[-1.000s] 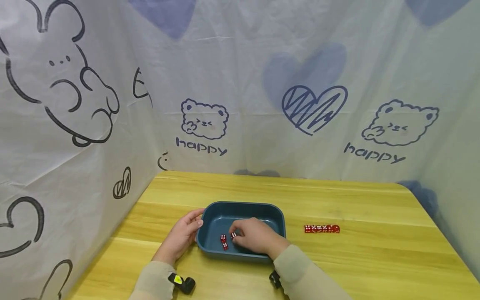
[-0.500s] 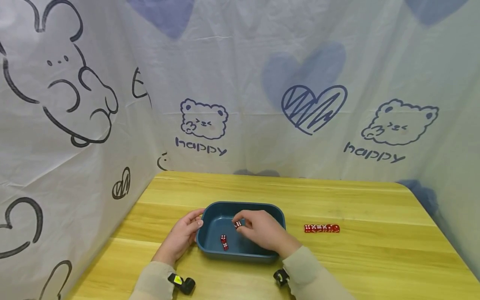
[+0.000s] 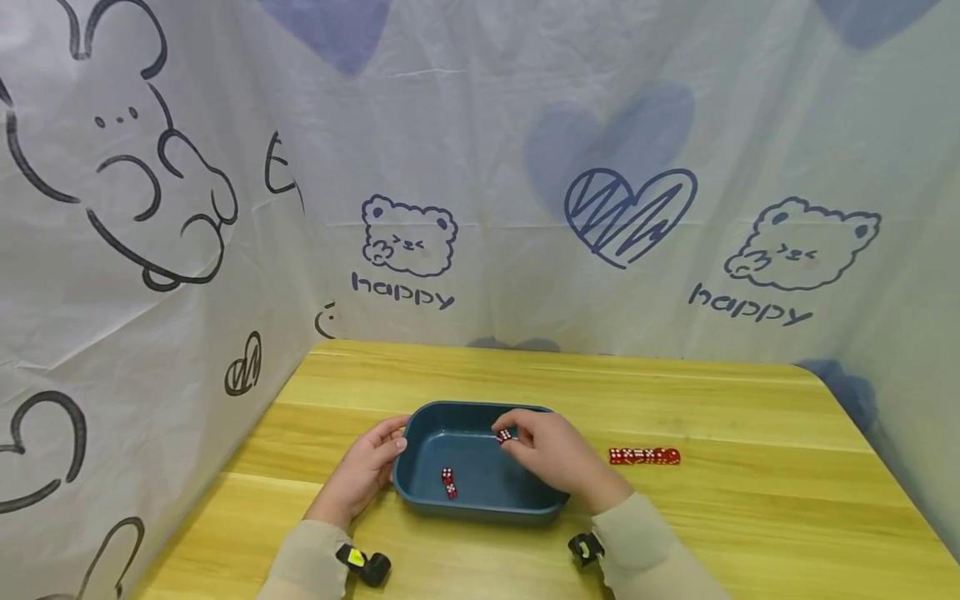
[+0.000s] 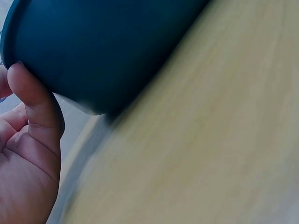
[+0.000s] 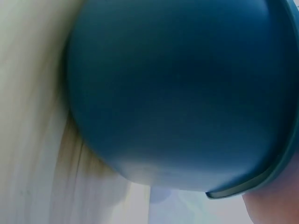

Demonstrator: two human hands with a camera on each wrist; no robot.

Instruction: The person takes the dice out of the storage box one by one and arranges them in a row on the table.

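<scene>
A dark teal rectangular tray [image 3: 480,505] stands on the table. My left hand [image 3: 362,471] holds its left end, the thumb against the outer wall just by the rim, as the left wrist view shows. Above the tray's right part, my right hand [image 3: 558,450] pinches a small red die [image 3: 503,436] with white pips between thumb and forefinger. Two more red dice [image 3: 448,482] lie together on the tray floor, left of the middle. The right wrist view is mostly filled by the tray's outer wall [image 5: 173,102]; the pinched die is hidden there.
To the right of the tray, a tight row of several red dice [image 3: 644,456] lies on the yellow wood-grain table [image 3: 720,533]. Printed white cloth [image 3: 510,250] hangs behind the table and at its sides.
My right hand has lifted the die off the tray floor and carried it right and away from me, toward the tray's far right rim. My left hand and the tray have stayed put.
</scene>
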